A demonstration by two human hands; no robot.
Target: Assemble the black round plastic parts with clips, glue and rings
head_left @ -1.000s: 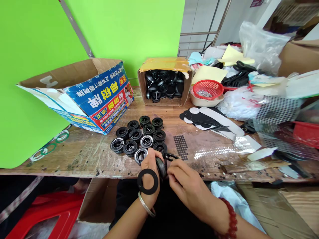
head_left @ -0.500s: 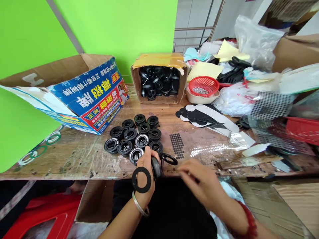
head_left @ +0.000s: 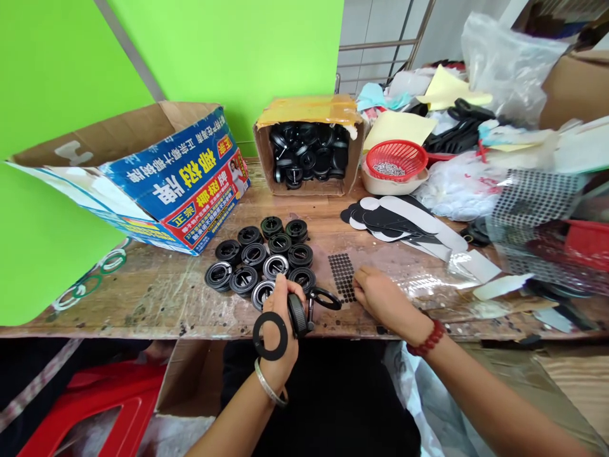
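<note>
The worktop (head_left: 157, 298) bears a blue carton (head_left: 190, 184) at the left and, at the back, a cardboard box (head_left: 309, 111) of black round parts; nearer, a cluster of similar black discs (head_left: 254, 255) lies grouped; the right hand (head_left: 380, 297) is beside a grid of black dots (head_left: 341, 276), its fingers drawn together, whether pinching anything I cannot tell; the left hand (head_left: 291, 348), near the front edge, has its fingers grasping a ridged black part (head_left: 298, 315); a flat black ring (head_left: 257, 336) lies against that hand's back.
</note>
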